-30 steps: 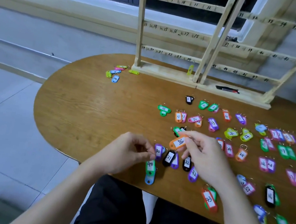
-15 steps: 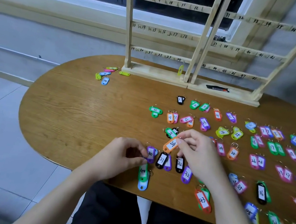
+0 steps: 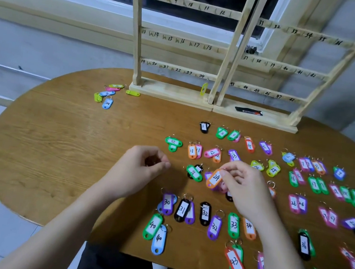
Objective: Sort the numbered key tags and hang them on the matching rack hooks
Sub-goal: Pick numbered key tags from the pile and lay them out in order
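Pinching an orange tag marked 24 [image 3: 214,178] by its ring end, the right hand [image 3: 242,188] hovers over the middle of the worktop [image 3: 62,141], fingers [image 3: 232,167] curled together round the top of the tag, which hangs tilted just above the other tags. The right forearm runs in from the near edge, crossing over the tags laid along that side. The left hand [image 3: 139,170] is held just left of it, raised off the wood, its fingers curled in toward the thumb; whether they hold anything I cannot tell.

Numbered tags lie spread in loose rows over the right half of the worktop, low numbers toward the far edge, the thirties and forties [image 3: 152,227] near the front edge. A small heap of tags [image 3: 107,97] sits apart near the far left edge. The wooden rack [image 3: 226,50] stands on the far edge, its rails numbered, with one yellow tag [image 3: 203,90] hanging under the rail by the number 24.
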{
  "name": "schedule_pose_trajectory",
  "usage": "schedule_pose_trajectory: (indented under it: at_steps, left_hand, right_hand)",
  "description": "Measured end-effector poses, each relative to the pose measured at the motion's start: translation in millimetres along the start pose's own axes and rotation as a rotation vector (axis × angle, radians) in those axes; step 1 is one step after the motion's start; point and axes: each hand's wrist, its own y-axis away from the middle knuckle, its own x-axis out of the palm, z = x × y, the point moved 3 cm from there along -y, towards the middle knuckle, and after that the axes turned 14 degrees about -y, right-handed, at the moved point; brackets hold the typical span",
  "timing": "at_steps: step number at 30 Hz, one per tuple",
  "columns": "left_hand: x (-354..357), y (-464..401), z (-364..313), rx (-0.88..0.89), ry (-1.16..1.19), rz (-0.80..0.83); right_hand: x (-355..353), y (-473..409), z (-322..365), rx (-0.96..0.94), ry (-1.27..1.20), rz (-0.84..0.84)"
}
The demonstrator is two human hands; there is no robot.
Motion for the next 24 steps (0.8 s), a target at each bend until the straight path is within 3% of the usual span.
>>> schedule_pose_trajectory:
  at_steps: [14,24]
  left_hand:
    - [66,-80,-60,0.213,-0.036,0.163]
    - [98,-102,-78,0.274,-0.146,0.225]
  right_hand:
    - [-83,-14,-36,0.044,0.03,-0.208]
    - [-98,-15,-49,0.08,0.143,-0.125]
